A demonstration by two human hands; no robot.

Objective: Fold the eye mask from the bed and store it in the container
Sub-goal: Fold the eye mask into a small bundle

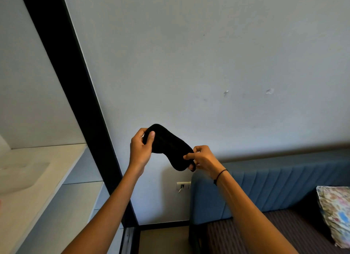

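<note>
A black eye mask (168, 146) is held up in the air in front of a pale wall, stretched flat between both hands. My left hand (141, 149) pinches its upper left end, thumb on the front. My right hand (203, 158) grips its lower right end, where a bit of black strap loops under the fingers. A clear plastic container (22, 173) sits on the white shelf at the left edge, blurred and partly out of frame.
The bed (265, 234) with a blue padded headboard (274, 185) and dark striped sheet lies at the lower right, a floral pillow (335, 214) on it. A white shelf unit (43, 168) and a black door frame (79, 94) stand at left. A wall socket (183, 185) is below the hands.
</note>
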